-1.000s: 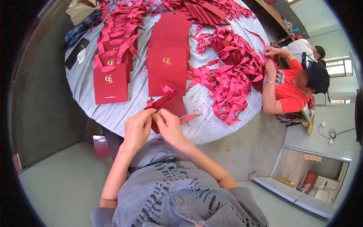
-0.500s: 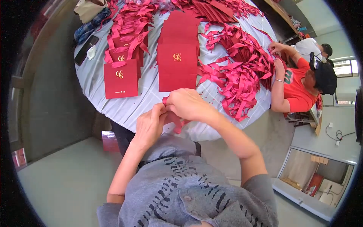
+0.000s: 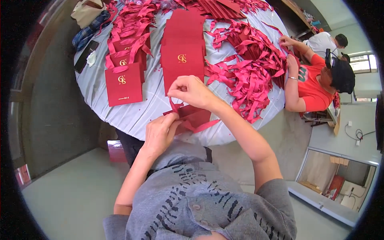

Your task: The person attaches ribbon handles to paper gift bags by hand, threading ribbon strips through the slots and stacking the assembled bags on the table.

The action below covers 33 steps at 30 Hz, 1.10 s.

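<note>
A small dark red paper gift bag (image 3: 199,117) lies at the near edge of the table, partly behind my hands. My left hand (image 3: 157,134) is closed, thumb and fingers pinching the bag's top edge. Above it, my right hand (image 3: 193,92) pinches a red satin ribbon (image 3: 174,106) and holds it taut up from the bag's rim. More ribbon hangs in a loop across the bag's right part. Just beyond my right hand lies an overlapping row of flat red bags (image 3: 182,44) without visible ribbons.
Bags with ribbon handles (image 3: 124,90) stand in a row at left. Loose ribbons (image 3: 248,84) heap up at right, beside a co-worker in a red shirt (image 3: 314,94). A phone (image 3: 85,58), a checked cloth (image 3: 91,31) and a beige bag (image 3: 88,12) lie far left on the white-covered table (image 3: 136,120).
My right hand has risen away from my left, drawing the ribbon upward. The bag, mostly hidden before, now shows between and beyond my hands. My left hand has barely moved.
</note>
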Each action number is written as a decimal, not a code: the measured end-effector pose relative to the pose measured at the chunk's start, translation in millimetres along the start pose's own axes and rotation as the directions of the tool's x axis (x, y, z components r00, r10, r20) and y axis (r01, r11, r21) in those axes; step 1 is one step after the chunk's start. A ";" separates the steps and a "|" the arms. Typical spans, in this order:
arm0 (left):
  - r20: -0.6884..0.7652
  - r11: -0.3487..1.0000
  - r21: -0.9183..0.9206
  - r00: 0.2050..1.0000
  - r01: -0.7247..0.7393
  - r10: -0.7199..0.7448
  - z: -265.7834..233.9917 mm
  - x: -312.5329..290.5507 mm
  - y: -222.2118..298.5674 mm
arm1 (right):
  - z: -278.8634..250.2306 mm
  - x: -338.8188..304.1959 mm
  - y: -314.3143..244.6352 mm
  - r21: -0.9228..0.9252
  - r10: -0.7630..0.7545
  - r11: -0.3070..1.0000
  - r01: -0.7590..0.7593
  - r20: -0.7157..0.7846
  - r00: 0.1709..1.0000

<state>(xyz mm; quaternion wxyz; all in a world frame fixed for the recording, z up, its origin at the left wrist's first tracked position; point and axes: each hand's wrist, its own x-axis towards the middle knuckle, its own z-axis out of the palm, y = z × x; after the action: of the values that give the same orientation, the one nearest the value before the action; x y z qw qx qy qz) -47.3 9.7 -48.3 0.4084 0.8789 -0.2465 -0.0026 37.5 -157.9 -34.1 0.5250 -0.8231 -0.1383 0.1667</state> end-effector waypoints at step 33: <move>-0.118 0.857 -0.397 0.907 0.329 -0.403 14.0 -2.4 -66.3 | 70.5 -72.1 50.5 -0.119 -0.069 0.992 0.041 -0.241 0.968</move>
<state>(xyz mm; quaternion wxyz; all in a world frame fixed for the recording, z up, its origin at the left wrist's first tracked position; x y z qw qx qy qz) -23.7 36.9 -105.8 0.5799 0.8133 -0.0275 -0.0398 -54.8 -150.1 -98.5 0.4950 -0.8616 -0.1044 0.0413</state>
